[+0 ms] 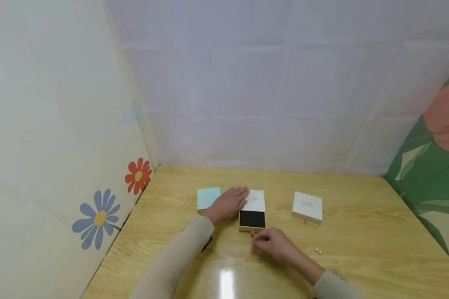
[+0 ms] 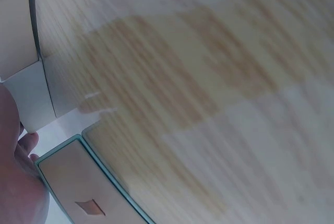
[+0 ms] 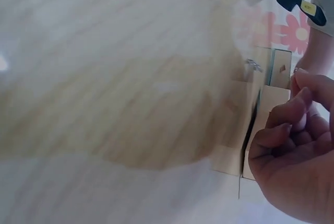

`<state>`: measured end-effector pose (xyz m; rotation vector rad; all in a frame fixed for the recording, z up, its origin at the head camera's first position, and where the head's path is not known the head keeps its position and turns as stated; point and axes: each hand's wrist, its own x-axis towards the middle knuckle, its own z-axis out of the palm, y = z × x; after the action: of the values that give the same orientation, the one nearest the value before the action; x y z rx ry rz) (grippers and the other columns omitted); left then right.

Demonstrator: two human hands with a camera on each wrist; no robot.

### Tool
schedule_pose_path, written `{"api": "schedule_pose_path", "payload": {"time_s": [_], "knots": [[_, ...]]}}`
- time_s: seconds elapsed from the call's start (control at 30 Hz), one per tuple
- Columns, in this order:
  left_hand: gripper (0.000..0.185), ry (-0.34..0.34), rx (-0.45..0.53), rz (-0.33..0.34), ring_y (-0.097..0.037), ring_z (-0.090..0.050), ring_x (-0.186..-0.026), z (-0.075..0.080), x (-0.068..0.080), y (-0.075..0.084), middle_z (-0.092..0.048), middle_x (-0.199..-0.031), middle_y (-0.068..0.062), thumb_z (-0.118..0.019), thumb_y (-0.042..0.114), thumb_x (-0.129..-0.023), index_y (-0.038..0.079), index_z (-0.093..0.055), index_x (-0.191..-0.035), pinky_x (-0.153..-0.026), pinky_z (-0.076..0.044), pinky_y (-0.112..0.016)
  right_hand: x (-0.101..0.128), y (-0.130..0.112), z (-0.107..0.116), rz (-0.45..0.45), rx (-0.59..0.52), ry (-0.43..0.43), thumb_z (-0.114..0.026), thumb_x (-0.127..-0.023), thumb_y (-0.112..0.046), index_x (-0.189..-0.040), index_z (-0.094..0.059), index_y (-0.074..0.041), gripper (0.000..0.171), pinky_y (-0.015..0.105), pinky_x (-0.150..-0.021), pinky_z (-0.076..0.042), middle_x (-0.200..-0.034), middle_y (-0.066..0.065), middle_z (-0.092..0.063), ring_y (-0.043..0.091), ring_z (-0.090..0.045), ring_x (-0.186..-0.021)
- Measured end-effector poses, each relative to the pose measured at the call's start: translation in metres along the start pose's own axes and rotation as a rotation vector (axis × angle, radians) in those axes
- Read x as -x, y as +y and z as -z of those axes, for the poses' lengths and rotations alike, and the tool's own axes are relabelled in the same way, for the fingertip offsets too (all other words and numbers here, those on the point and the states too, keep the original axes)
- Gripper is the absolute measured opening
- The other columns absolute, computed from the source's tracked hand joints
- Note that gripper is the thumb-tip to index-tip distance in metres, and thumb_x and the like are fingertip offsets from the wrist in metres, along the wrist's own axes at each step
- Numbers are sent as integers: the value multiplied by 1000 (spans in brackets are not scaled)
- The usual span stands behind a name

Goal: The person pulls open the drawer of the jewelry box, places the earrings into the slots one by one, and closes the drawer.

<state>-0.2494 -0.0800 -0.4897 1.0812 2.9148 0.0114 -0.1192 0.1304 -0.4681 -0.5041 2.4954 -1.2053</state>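
Observation:
A white drawer box [image 1: 256, 200] lies mid-table, its drawer [image 1: 252, 219] pulled out toward me to show a black insert. My left hand [image 1: 230, 202] rests flat on the box's sleeve with straight fingers. Just in front of the drawer's small pull tab [image 1: 252, 234] is my right hand [image 1: 270, 244], fingers curled and tips drawn together. In the right wrist view these curled fingers [image 3: 292, 125] hover beside the box [image 3: 261, 130], and nothing is plainly visible between them. The left wrist view shows my palm [image 2: 10, 182] by a teal-edged box [image 2: 78, 182].
A pale teal box [image 1: 208, 197] lies left of my left hand. A second white box [image 1: 307, 206] sits to the right. Two small pearl-like pieces [image 1: 317, 250] lie on the wooden table [image 1: 359, 257] right of my right hand. Fabric walls enclose the table on three sides.

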Motion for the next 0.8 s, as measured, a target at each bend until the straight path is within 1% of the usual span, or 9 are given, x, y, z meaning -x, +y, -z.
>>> {"api": "schedule_pose_path", "payload": {"time_s": [0.1, 0.17, 0.23, 0.33, 0.43, 0.53, 0.63, 0.8], "knots": [[53, 10, 0, -2, -19, -23, -154, -2, 0, 0, -23, -168, -1, -25, 35, -113, 13, -25, -162, -127, -16, -34, -3, -3, 3, -3, 7, 23, -74, -92, -17, -91, -78, -9, 9, 23, -62, -47, -85, -2, -72, 13, -56, -73], [53, 9, -3, -3, -19, -23, -154, -2, 0, 0, -23, -168, -1, -25, 35, -113, 12, -25, -162, -127, -16, -34, -5, -5, 6, -21, -1, 39, -74, -92, -17, -92, -78, -9, 9, 24, -63, -46, -88, -1, -73, 13, -56, -74], [53, 9, -7, -3, -19, -24, -154, -2, 0, 0, -24, -168, -1, -25, 35, -113, 12, -25, -161, -127, -17, -34, -7, -7, 8, -56, -17, 52, -74, -91, -18, -93, -78, -9, 10, 24, -60, -46, -84, -1, -71, 13, -55, -71], [53, 14, -7, -3, -20, -24, -154, -3, 0, -1, -24, -167, -1, -25, 35, -113, 12, -26, -161, -127, -17, -34, -10, -10, 11, -110, -63, 63, -73, -92, -20, -94, -79, -9, 12, 22, -52, -43, -72, -1, -65, 11, -51, -60], [54, 11, -10, 0, -20, -23, -154, -4, 0, -1, -22, -168, 0, -23, 36, -113, 14, -24, -162, -127, -16, -34, -14, -11, 14, -140, -115, 64, -72, -94, -20, -95, -79, -8, 14, 20, -47, -39, -63, 0, -58, 8, -47, -52], [54, 10, -4, 1, -20, -23, -154, -3, 0, -1, -22, -168, 0, -22, 36, -113, 14, -24, -162, -127, -15, -34, -19, -12, 16, -142, -161, 59, -70, -95, -17, -95, -78, -4, 15, 20, -46, -38, -60, 1, -58, 8, -47, -50], [53, 14, 15, 1, -21, -24, -154, -1, 1, 0, -23, -168, -1, -24, 35, -113, 14, -25, -162, -127, -16, -35, -24, -14, 18, -157, -188, 53, -69, -95, -16, -95, -78, -2, 16, 21, -46, -37, -59, 2, -59, 8, -48, -49], [53, 20, 19, 5, -20, -24, -154, -3, 0, -1, -23, -168, 0, -24, 36, -113, 14, -26, -162, -127, -16, -34, -33, -18, 21, -201, -197, 57, -65, -96, -12, -96, -77, -1, 16, 20, -47, -40, -59, 2, -59, 9, -51, -48]]}}
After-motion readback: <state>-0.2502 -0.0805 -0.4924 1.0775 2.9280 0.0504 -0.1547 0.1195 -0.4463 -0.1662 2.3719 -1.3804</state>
